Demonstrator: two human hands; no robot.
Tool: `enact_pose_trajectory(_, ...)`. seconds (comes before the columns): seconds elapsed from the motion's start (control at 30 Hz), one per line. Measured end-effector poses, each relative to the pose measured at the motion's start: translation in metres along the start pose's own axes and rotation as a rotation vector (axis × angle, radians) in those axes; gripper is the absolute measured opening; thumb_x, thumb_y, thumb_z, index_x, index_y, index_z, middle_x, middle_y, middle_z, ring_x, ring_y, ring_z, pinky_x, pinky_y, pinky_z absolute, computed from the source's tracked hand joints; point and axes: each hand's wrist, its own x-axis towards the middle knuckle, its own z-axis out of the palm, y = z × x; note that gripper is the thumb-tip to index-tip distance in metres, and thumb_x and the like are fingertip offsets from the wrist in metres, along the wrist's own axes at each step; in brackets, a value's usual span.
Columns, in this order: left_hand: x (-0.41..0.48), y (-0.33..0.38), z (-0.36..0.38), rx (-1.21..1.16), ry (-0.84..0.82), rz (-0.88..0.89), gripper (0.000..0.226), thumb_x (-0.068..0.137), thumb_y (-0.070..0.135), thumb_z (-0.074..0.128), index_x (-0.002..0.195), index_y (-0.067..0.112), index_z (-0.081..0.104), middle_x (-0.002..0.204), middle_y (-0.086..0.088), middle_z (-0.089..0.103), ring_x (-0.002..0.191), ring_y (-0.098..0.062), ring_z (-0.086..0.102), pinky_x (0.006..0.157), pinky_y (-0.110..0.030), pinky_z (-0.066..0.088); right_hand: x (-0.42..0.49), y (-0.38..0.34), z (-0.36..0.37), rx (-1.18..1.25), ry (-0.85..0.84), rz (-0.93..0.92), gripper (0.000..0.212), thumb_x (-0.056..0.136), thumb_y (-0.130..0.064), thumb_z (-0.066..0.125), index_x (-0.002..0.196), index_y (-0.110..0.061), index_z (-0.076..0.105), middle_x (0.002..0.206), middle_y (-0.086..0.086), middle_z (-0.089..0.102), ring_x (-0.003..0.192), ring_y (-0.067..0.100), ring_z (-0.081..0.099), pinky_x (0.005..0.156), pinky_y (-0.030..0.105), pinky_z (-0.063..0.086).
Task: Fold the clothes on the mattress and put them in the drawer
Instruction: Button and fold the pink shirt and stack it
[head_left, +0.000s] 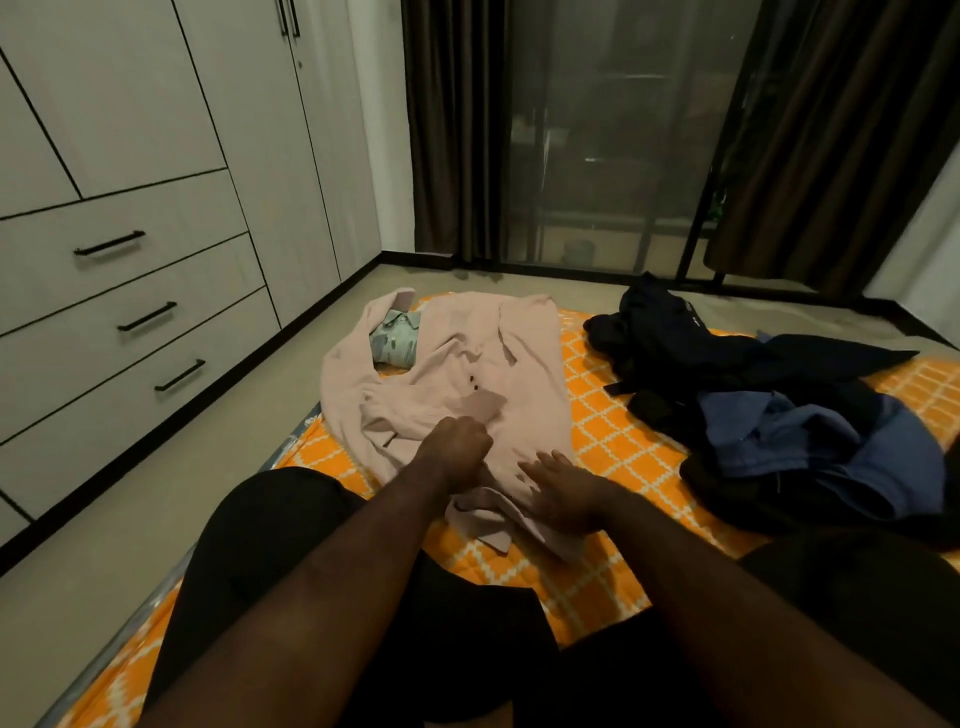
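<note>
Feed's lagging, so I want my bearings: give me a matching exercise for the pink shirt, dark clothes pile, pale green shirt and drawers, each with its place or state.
1 pink shirt
2 dark clothes pile
3 pale green shirt
4 drawers

A shut, on the left
B folded, at the pink shirt's neck opening
C heaped, right side of the mattress
D spread out in the middle

Pairs: 1-D, 2-C, 3-B, 4-A

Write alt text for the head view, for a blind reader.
A person on an orange patterned mattress works on a pink shirt spread out: left hand curled into its fabric, right hand flat on it. A pile of dark clothes lies unfolded to the right; closed drawers stand at left.
</note>
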Motion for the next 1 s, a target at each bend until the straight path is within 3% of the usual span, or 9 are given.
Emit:
enact_pose_trajectory(0.3,0.002,0.001,0.005,-0.029,-0.23,-0.114,0.038,0.096,0.045,0.055,0.125,0.02,0.06,0.13,-0.008,0.06,0.121,-0.028,0.057,0.103,-0.042,0.041,0.006,0.001,0.005,-0.042,-0.161,-0.049,0.08,0.104,-0.03,0.053,0.164,-0.027,-0.001,0.17,0.014,-0.003,0.156,0.034,0.005,0.123,0.041,0.015)
enact_pose_trajectory(0.5,0.019,-0.002,0.013,-0.38,-0.108,-0.197,0.033,0.095,0.027,0.054,0.126,0.018,0.056,0.129,-0.011,0.059,0.118,-0.03,0.056,0.097,-0.04,0.048,0.016,0.01,0.004,0.153,-0.159,-0.012,0.074,0.103,-0.046,0.051,0.163,-0.035,0.009,0.17,0.009,0.009,0.155,0.03,0.018,0.121,0.038,0.022)
enact_pose_trajectory(0.57,0.022,-0.002,0.021,-0.527,-0.018,-0.334,0.04,0.093,0.029,0.054,0.132,0.02,0.053,0.132,-0.013,0.056,0.12,-0.033,0.054,0.1,-0.043,0.048,0.013,0.015,-0.008,0.284,-0.086,-0.011,0.068,0.102,-0.034,0.055,0.162,-0.029,0.023,0.168,0.008,0.021,0.152,0.029,0.027,0.116,0.034,0.028)
enact_pose_trajectory(0.63,0.024,-0.003,0.03,-0.617,0.026,-0.493,0.049,0.093,0.038,0.058,0.137,0.02,0.048,0.133,-0.017,0.048,0.121,-0.041,0.05,0.1,-0.046,0.048,0.012,0.024,-0.022,0.469,0.042,0.077,0.062,0.094,-0.012,0.06,0.153,-0.022,0.044,0.152,0.008,0.046,0.136,0.028,0.048,0.101,0.034,0.043)
enact_pose_trajectory(0.67,0.025,-0.003,0.034,-0.653,0.012,-0.574,0.054,0.092,0.043,0.061,0.139,0.021,0.045,0.135,-0.018,0.043,0.123,-0.044,0.048,0.1,-0.047,0.046,0.013,0.029,-0.028,0.612,0.116,0.182,0.054,0.091,-0.006,0.06,0.143,-0.019,0.056,0.133,0.01,0.059,0.116,0.028,0.059,0.087,0.035,0.049)
enact_pose_trajectory(0.73,0.026,-0.004,0.04,-0.739,-0.037,-0.716,0.066,0.089,0.05,0.067,0.144,0.025,0.041,0.14,-0.02,0.037,0.125,-0.046,0.046,0.1,-0.044,0.044,0.015,0.041,-0.03,0.885,0.21,0.434,0.026,0.091,-0.002,0.06,0.115,-0.007,0.069,0.099,0.015,0.063,0.08,0.028,0.061,0.071,0.041,0.055)
enact_pose_trajectory(0.8,0.028,-0.005,0.045,-0.823,-0.07,-0.79,0.07,0.087,0.051,0.069,0.146,0.028,0.037,0.14,-0.021,0.039,0.124,-0.044,0.05,0.096,-0.041,0.046,0.012,0.048,-0.027,0.952,0.106,0.599,0.011,0.096,-0.008,0.064,0.105,-0.001,0.066,0.103,0.019,0.062,0.076,0.031,0.061,0.077,0.047,0.058)
enact_pose_trajectory(0.9,0.029,-0.005,0.05,-0.886,-0.092,-0.762,0.068,0.087,0.044,0.067,0.143,0.023,0.036,0.135,-0.021,0.052,0.121,-0.042,0.054,0.087,-0.039,0.045,0.006,0.047,-0.018,0.881,-0.209,0.66,0.033,0.101,-0.018,0.064,0.125,0.003,0.059,0.127,0.021,0.061,0.086,0.033,0.065,0.077,0.043,0.057)
enact_pose_trajectory(1.0,0.027,-0.001,0.048,-0.888,0.013,-0.672,0.047,0.092,0.028,0.063,0.132,0.01,0.047,0.13,-0.022,0.059,0.117,-0.043,0.056,0.089,-0.039,0.046,0.007,0.037,-0.017,0.85,-0.346,0.663,0.04,0.101,-0.021,0.063,0.131,0.005,0.058,0.114,0.017,0.067,0.079,0.025,0.067,0.064,0.034,0.057)
